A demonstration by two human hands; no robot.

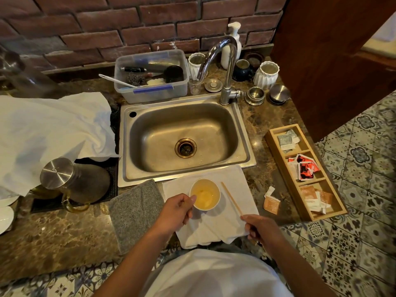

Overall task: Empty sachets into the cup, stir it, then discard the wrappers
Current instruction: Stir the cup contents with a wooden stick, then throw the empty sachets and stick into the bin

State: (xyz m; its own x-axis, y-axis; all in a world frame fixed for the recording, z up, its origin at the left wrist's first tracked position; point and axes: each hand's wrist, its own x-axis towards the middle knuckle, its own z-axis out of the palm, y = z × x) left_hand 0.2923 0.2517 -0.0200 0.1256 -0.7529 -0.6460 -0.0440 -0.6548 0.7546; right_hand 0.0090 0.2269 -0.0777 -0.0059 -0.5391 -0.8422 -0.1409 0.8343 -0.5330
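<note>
A white paper cup (205, 194) with pale yellow liquid stands on a white cloth (216, 224) in front of the sink. My left hand (177, 207) grips the cup's left side, thumb at the rim. My right hand (258, 228) pinches the near end of a thin wooden stir stick (231, 198), which slants up beside the cup's right side, outside it. Torn sachet wrappers (270, 200), one orange-brown and one white, lie on the counter right of the cloth.
A steel sink (184, 138) with a tap (227, 67) lies behind the cup. A wooden tray (276, 146) of sachets sits at the right counter edge. A grey cloth (135, 211) and a steel jug (70, 181) are on the left.
</note>
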